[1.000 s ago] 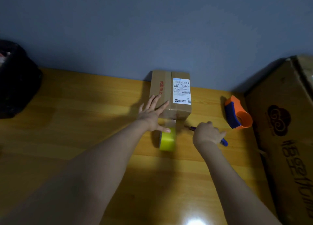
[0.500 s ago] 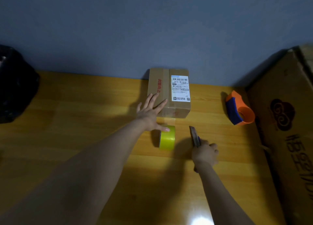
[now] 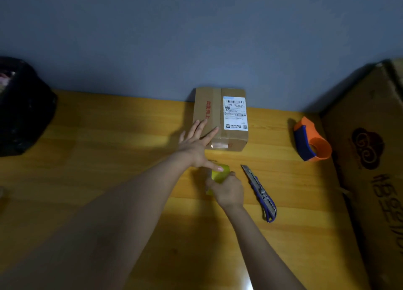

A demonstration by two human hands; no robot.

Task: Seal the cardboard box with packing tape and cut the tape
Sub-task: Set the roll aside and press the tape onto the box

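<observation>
At 9 o'clock on the wooden table point(image 3: 109, 141) there is a black bag point(image 3: 21, 108). Near the centre, the left hand point(image 3: 196, 144) lies flat with its fingers spread apart, the fingertips on the near-left corner of the cardboard box point(image 3: 220, 117), and the thumb touching the yellow tape roll point(image 3: 219, 174). The box stands at 12 o'clock against the blue wall and carries a white label point(image 3: 235, 112). The right hand point(image 3: 227, 190) is closed around the tape roll, just at 6 o'clock from the box. At 3 o'clock from this hand a blue utility knife point(image 3: 260, 193) lies free on the table. Further toward 2 o'clock sits an orange tape dispenser point(image 3: 311, 143), beside a large carton point(image 3: 370, 158).
</observation>
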